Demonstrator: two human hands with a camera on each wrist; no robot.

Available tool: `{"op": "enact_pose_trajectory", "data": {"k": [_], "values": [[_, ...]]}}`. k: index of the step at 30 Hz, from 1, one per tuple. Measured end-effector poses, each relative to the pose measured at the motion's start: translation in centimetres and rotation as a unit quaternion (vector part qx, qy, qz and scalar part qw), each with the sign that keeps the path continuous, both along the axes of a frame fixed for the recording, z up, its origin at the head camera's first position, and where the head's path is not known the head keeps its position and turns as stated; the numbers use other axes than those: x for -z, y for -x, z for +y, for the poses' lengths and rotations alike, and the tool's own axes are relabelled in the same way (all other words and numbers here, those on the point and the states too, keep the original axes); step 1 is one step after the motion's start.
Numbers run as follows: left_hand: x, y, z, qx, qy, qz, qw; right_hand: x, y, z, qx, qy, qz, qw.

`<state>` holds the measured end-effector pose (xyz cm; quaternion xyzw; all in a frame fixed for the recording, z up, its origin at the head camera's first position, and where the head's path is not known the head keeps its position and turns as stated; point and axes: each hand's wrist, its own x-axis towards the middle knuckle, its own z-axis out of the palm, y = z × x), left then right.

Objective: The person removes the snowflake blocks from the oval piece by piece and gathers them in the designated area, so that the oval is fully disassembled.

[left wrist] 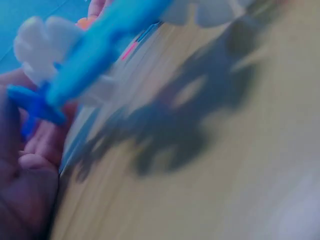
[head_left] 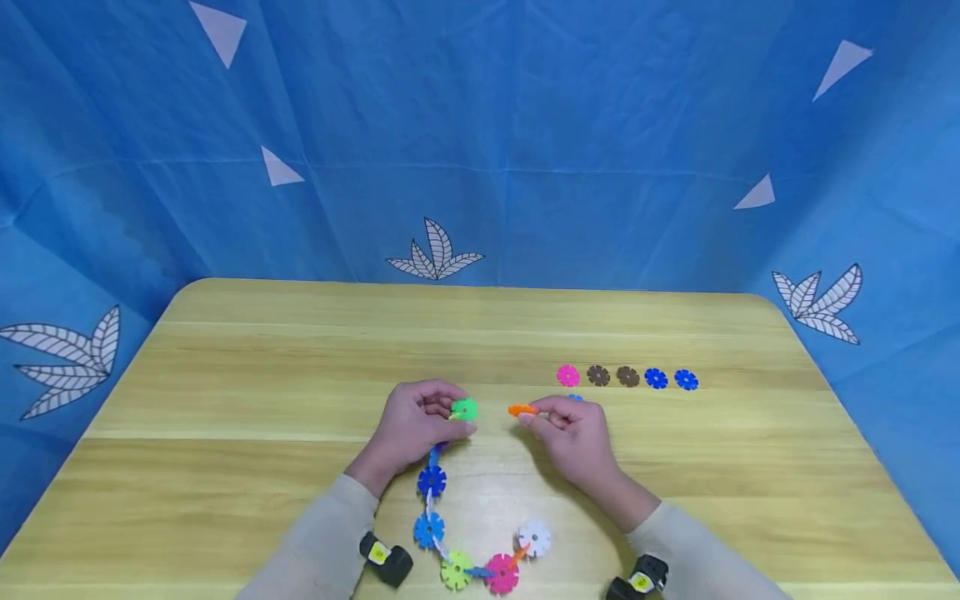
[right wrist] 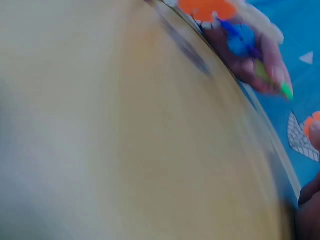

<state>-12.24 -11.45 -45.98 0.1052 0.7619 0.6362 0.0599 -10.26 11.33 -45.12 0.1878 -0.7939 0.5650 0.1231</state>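
In the head view the left hand (head_left: 420,421) pinches the upper end of a chain of linked notched discs, with a green disc (head_left: 465,409) at its fingertips. The chain runs down past a dark blue disc (head_left: 431,481), a lighter blue disc (head_left: 428,530), a yellow-green disc (head_left: 456,572) and a pink disc (head_left: 502,574) to a white disc (head_left: 534,538). To the right, the right hand (head_left: 574,437) pinches a loose orange disc (head_left: 522,410), apart from the green one. The right wrist view shows this orange disc (right wrist: 312,124) at the right edge.
Beyond the right hand lies a row of loose discs: pink (head_left: 568,376), two brown (head_left: 598,376) and two dark blue (head_left: 656,378). Another blue disc (head_left: 575,398) is partly hidden behind that hand. A blue curtain (head_left: 510,150) hangs behind the wooden table (head_left: 262,358).
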Motion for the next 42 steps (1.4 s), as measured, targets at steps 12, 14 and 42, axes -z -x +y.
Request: {"op": "enact_pose_trajectory", "data": {"k": [12,14,42], "values": [[0.0,-0.1,0.2,0.007,0.034,0.016,0.9993,-2.4,-0.8,-0.1,-0.025,-0.028,-0.042,0.9984],[-0.1,-0.1,0.3,0.004,0.035,0.014,0.9993,-2.6,-1.0,0.1,-0.017,-0.029,-0.052,0.9981],[-0.5,-0.2,0.3,0.000,0.029,-0.006,0.9995,-0.1,-0.5,7.3,0.084,-0.044,-0.089,0.9916]]}}
